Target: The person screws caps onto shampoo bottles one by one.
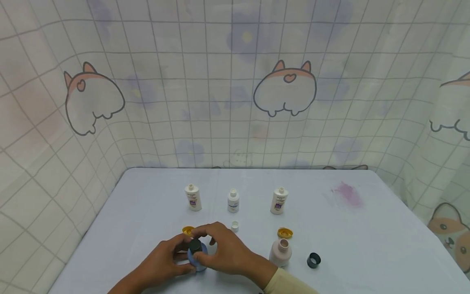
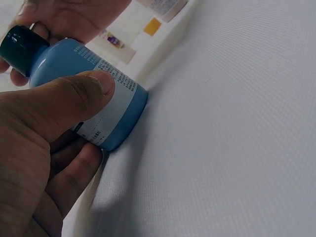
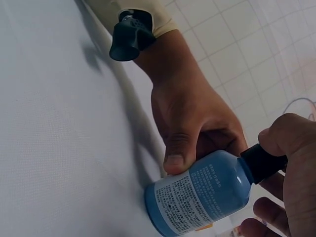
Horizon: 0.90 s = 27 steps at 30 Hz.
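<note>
A blue bottle (image 1: 200, 266) with a printed label stands on the table at the front, left of the middle. My left hand (image 1: 163, 261) grips its body, with the thumb (image 2: 84, 96) lying across the label. The bottle's black cap (image 1: 195, 245) sits at the neck. My right hand (image 1: 229, 251) reaches over from the right and pinches this cap between thumb and fingers. In the right wrist view the right thumb (image 3: 284, 133) presses on the cap's side.
Two white labelled bottles (image 1: 193, 198) (image 1: 279, 201) and a smaller white bottle (image 1: 233, 201) stand uncapped behind. Yellow caps (image 1: 188, 230) (image 1: 284, 232) and a small white cap (image 1: 235, 226) lie before them. Right of my hands are an open pale bottle (image 1: 280, 254) and a black cap (image 1: 313, 260).
</note>
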Each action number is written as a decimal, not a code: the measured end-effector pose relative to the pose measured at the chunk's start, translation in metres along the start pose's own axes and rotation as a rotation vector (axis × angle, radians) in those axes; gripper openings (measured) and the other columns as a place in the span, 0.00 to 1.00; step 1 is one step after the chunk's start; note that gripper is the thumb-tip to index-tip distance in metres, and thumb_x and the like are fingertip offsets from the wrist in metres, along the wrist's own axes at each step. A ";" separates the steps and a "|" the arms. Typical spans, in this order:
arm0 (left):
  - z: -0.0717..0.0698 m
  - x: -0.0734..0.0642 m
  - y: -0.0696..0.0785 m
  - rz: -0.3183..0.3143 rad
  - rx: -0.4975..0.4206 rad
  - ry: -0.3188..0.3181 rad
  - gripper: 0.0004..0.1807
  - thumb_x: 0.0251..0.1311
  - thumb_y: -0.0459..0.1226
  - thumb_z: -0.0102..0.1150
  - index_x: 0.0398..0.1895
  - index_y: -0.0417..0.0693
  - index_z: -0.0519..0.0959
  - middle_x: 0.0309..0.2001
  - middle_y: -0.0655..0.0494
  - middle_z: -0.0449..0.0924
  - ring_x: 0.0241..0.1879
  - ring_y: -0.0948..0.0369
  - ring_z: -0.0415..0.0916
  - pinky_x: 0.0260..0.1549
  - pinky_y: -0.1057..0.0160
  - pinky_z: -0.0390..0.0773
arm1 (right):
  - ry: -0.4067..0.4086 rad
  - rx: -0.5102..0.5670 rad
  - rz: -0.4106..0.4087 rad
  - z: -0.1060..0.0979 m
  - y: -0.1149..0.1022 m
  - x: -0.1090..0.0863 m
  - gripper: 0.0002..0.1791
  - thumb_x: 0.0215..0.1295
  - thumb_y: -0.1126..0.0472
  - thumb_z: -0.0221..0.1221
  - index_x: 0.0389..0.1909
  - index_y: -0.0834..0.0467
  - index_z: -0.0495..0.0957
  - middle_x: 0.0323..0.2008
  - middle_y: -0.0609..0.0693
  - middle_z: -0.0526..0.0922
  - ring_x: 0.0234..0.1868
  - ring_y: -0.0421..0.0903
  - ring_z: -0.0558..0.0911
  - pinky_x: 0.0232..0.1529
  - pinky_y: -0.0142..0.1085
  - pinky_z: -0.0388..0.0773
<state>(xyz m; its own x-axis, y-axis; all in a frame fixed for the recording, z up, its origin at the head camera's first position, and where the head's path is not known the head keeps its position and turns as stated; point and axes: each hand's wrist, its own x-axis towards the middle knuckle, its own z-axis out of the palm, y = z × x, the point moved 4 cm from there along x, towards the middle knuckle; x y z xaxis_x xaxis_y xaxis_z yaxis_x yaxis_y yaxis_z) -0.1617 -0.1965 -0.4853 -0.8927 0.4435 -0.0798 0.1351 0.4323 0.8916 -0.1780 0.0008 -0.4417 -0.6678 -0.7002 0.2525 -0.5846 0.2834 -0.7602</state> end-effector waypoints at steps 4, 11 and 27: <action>0.001 0.000 0.001 -0.006 -0.011 0.001 0.37 0.50 0.43 0.81 0.59 0.38 0.73 0.60 0.41 0.77 0.58 0.46 0.80 0.50 0.65 0.84 | -0.011 0.025 -0.058 0.000 -0.002 -0.001 0.25 0.69 0.63 0.64 0.66 0.50 0.76 0.60 0.37 0.77 0.59 0.39 0.76 0.52 0.29 0.80; 0.001 0.001 0.001 -0.008 -0.011 -0.004 0.37 0.50 0.42 0.82 0.59 0.40 0.73 0.60 0.42 0.78 0.58 0.46 0.79 0.50 0.65 0.84 | -0.009 0.026 -0.002 0.000 0.000 0.000 0.20 0.69 0.62 0.64 0.61 0.47 0.79 0.56 0.35 0.78 0.57 0.36 0.75 0.51 0.30 0.80; 0.000 0.001 0.000 0.008 0.008 -0.002 0.37 0.50 0.44 0.81 0.59 0.39 0.73 0.59 0.43 0.78 0.57 0.49 0.81 0.50 0.65 0.83 | -0.002 -0.002 0.041 0.000 -0.001 0.001 0.25 0.68 0.54 0.69 0.64 0.50 0.76 0.58 0.37 0.77 0.57 0.39 0.76 0.50 0.27 0.80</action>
<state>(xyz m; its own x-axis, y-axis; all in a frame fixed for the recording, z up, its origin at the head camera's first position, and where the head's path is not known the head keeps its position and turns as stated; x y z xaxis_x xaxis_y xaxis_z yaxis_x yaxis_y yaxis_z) -0.1621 -0.1961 -0.4850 -0.8906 0.4488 -0.0735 0.1460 0.4353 0.8884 -0.1779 0.0002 -0.4404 -0.6904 -0.6891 0.2202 -0.5577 0.3131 -0.7687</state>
